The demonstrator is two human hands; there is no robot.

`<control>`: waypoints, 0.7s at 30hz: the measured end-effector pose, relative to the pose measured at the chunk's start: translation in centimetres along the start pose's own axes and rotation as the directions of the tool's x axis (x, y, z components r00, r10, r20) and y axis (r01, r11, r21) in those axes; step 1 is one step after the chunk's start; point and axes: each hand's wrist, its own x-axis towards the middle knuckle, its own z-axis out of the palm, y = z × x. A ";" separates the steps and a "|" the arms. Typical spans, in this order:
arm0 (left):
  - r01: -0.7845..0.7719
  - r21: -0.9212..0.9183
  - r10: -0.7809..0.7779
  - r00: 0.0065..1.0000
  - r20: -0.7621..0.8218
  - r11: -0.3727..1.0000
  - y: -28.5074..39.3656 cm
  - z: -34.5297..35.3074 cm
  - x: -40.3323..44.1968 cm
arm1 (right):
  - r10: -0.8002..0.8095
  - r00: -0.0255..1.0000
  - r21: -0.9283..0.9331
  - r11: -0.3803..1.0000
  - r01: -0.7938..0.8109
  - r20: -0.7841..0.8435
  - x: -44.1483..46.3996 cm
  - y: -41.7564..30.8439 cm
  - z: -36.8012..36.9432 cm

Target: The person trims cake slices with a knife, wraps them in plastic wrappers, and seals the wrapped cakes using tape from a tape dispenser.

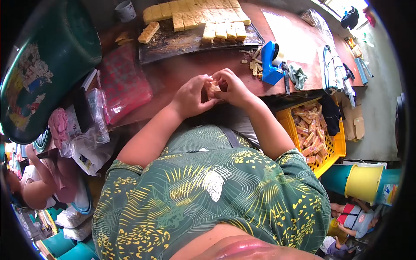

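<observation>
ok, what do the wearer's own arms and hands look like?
Left hand and right hand: bare, no gloves or watch visible. Forearms uncovered. Short dark-green sleeves, yellow spots, fine pale lines. No cables seen on either arm.

Reddish-brown table, grey wall, bright window

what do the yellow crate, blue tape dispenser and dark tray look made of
Yellow crate: likely moulded plastic, evenly coloured, with openings through its wall. Blue tape dispenser: probably hard plastic, smooth and bright; painted metal isn't ruled out. Dark tray: looks like thin metal, with a narrow edge and worn, stained surface; any coating is unclear.
</observation>
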 end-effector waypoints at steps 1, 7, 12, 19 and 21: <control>0.022 -0.025 -0.022 1.000 -0.005 0.999 0.3 -0.2 0.2 | -0.010 1.000 0.003 1.000 0.010 -0.009 0.2 0.5 0.1; 0.349 -0.167 -0.347 0.937 0.041 0.922 -1.3 1.2 3.2 | -0.181 0.984 -0.259 0.950 0.174 -0.003 0.4 0.6 0.3; 0.161 -0.095 -0.174 0.973 -0.153 0.982 -3.4 2.1 4.0 | -0.115 0.988 -0.217 0.967 0.135 0.103 -0.1 -1.9 -0.2; 0.256 -0.336 -0.292 0.955 -0.060 0.906 -3.7 2.0 2.8 | -0.014 0.994 -0.382 0.924 -0.027 -0.105 -7.7 -3.8 -5.8; 0.251 -0.343 -0.276 0.961 -0.024 0.905 -3.6 1.7 2.5 | 0.219 0.931 -0.144 0.952 -0.269 -0.291 -11.7 -2.3 -10.1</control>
